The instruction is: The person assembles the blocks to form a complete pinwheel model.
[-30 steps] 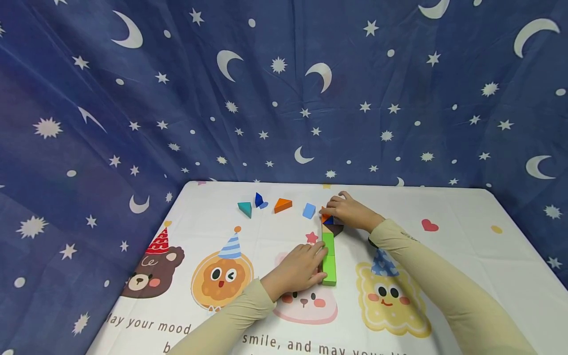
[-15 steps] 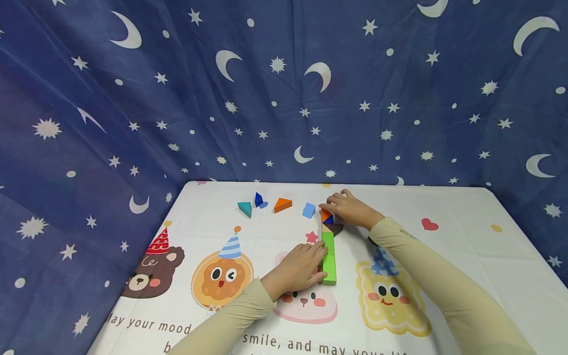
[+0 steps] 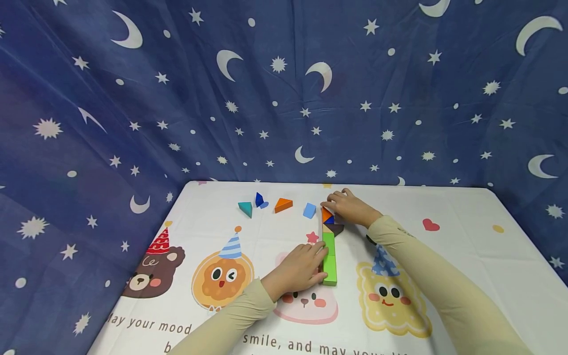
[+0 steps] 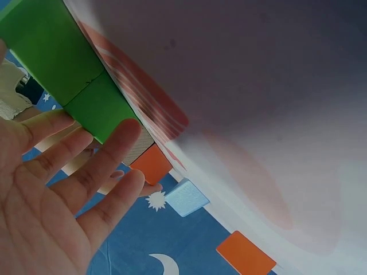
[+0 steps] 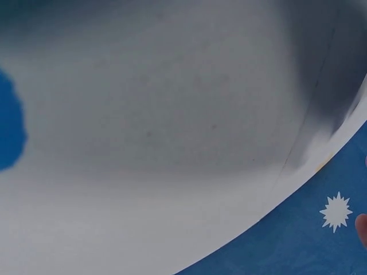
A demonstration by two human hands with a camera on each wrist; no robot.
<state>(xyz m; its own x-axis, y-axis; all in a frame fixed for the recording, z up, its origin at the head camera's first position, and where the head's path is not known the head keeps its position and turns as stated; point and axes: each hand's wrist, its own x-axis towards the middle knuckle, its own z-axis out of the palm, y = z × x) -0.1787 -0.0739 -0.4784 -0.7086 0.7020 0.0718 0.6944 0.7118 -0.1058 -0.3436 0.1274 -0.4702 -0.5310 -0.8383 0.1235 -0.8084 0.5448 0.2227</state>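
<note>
Two green blocks (image 3: 329, 270) lie end to end in a row on the white cloth. My left hand (image 3: 298, 268) rests along their left side, and the left wrist view shows its fingers (image 4: 94, 177) stretched out beside the green blocks. Beyond them the row continues with a small tan piece (image 3: 326, 229), a dark brown block (image 3: 336, 230), a blue triangular block (image 3: 330, 220) and an orange triangular block (image 3: 326, 213). My right hand (image 3: 353, 208) is at the far end, loose fingers touching the orange block. The right wrist view catches barely a fingertip (image 5: 362, 228).
Left of the row's far end lie a light blue block (image 3: 309, 210), another orange block (image 3: 283, 205), a dark blue block (image 3: 259, 199) and a teal triangular block (image 3: 245, 208). A starry blue curtain (image 3: 266, 98) hangs behind the table's far edge.
My right hand has shifted slightly away from the orange block, so more of it shows. The left hand and the green blocks stay put.
</note>
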